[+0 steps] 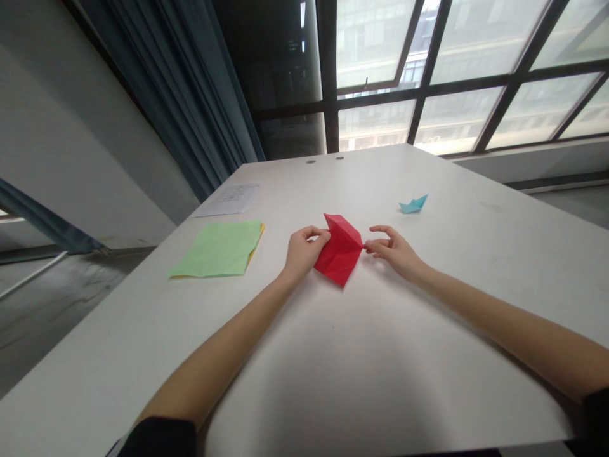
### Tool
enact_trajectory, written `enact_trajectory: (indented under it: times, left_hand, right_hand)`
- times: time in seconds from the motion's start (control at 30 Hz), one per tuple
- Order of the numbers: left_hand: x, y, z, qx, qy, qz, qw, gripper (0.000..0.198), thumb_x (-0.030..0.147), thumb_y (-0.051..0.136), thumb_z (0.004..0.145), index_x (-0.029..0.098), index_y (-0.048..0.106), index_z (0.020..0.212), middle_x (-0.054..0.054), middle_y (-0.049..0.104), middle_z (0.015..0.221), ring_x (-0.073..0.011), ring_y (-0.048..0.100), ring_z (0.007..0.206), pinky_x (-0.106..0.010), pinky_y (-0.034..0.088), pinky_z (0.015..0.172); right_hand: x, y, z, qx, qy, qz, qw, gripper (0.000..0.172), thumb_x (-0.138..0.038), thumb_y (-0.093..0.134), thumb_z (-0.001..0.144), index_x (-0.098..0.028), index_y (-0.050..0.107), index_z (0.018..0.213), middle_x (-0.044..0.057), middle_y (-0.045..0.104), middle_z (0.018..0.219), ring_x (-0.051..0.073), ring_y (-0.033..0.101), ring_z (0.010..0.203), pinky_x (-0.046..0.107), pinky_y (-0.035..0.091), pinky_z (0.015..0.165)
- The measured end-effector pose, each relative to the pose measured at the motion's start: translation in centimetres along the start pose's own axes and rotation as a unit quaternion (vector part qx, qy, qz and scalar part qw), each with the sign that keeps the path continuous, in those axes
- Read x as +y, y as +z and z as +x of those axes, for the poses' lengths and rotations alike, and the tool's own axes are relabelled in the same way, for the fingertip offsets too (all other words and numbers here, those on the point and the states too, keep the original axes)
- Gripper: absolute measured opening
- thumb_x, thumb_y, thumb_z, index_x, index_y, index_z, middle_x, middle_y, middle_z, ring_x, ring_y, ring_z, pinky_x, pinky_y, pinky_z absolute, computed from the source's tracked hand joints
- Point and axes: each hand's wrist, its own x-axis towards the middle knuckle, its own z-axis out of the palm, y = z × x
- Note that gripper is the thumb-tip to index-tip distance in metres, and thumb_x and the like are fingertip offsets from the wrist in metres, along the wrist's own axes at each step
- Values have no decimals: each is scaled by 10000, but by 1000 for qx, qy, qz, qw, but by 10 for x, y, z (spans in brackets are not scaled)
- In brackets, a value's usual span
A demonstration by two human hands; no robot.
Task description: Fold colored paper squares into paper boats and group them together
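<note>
A partly folded sheet of red paper (340, 251) is held up just above the white table (304, 355), its creased flaps standing apart. My left hand (307, 249) pinches its left edge between thumb and fingers. At the opposite corner, the thumb and fingertips of my right hand (392, 252) close on the red tip, with the index finger stretched out above it. The underside of the paper is hidden from me.
A small blue folded paper boat (413, 204) sits farther back on the right. To the left lies a stack of green paper (219, 249) with yellow showing beneath. Behind it is a printed sheet (231, 199). Windows and a blue curtain (181, 82) stand beyond the table.
</note>
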Motion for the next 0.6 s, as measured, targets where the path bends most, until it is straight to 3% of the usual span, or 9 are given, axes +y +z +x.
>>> enact_trajectory:
  times: [0.1, 0.2, 0.3, 0.47, 0.6]
  left_hand:
    - [1, 1, -2, -16, -21, -43, 999, 153, 298, 649, 629, 148, 620, 635, -26, 667, 762, -120, 574, 644, -217, 432, 596]
    - [0, 1, -1, 2, -21, -58, 998, 151, 294, 652, 624, 148, 614, 627, -18, 657, 718, -120, 569, 643, -218, 430, 604]
    - [-2, 1, 0, 7, -18, -61, 998, 153, 293, 646, 626, 147, 602, 617, -27, 665, 758, -125, 572, 668, -225, 434, 618]
    - [0, 1, -2, 3, -27, -56, 998, 136, 266, 636, 631, 147, 580, 596, -22, 656, 766, -115, 559, 664, -222, 429, 614]
    - [4, 3, -5, -73, -77, -136, 985, 177, 301, 669, 642, 152, 576, 619, -10, 630, 730, -109, 547, 640, -218, 425, 595]
  right_hand:
    - [0, -1, 1, 12, -6, 4, 1000, 482, -407, 708, 625, -231, 483, 1014, 1, 642, 776, 145, 603, 738, 264, 453, 629]
    - [3, -2, 3, 34, 19, -8, 999, 435, -412, 696, 636, -231, 502, 981, -3, 620, 767, 139, 596, 701, 251, 447, 575]
    - [4, -1, 3, 10, 41, 18, 999, 412, -402, 684, 654, -227, 498, 977, 6, 644, 758, 143, 608, 684, 260, 453, 586]
    - [-3, 2, -2, -18, 10, 87, 996, 409, -365, 705, 644, -225, 511, 975, -7, 672, 727, 148, 627, 724, 297, 470, 688]
    - [-7, 2, -3, -32, 4, 164, 986, 407, -304, 731, 624, -242, 525, 969, -34, 663, 705, 140, 634, 738, 335, 484, 801]
